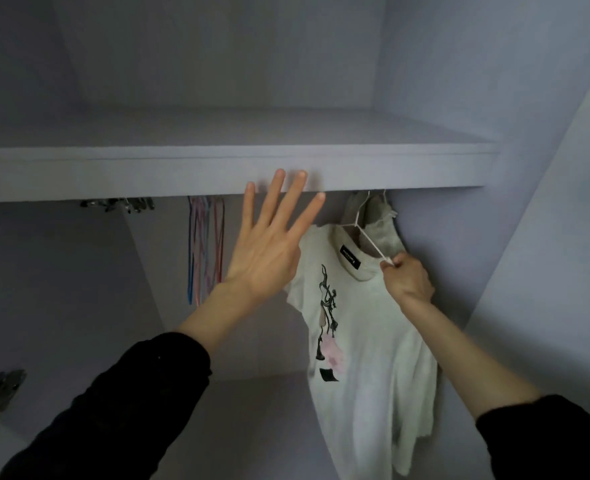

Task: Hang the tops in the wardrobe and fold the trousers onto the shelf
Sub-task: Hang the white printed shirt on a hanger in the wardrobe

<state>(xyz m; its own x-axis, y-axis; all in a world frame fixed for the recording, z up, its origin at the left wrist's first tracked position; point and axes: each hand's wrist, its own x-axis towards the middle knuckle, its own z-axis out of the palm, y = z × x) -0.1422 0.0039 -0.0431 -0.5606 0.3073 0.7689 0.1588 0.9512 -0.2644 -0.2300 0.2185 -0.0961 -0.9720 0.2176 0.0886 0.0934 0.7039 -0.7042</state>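
Two hands were up in the wardrobe, and only one was doing the work. Your right hand was pinching the lower arm of the white hanger, which carried the white printed top; the top hung at about 4 o'clock from the middle of the view, under the right end of the shelf. Your left hand was released, fingers straight and spread, holding nothing, its fingertips in front of the shelf's front edge; whether they touched it could not be told.

The hook rose toward the underside of the shelf at 1 o'clock from the collar, but the rail itself was hidden, so whether the hook had caught could not be seen. A second, greyish garment hung just behind, touching the top.

To finish the step well, you would probably have wanted to feel the hook take the weight before letting go, keep the hanger level so the collar stayed centred, and use the free hand to smooth the left shoulder. The coloured hangers at 9 o'clock from the top were spare for later tops.
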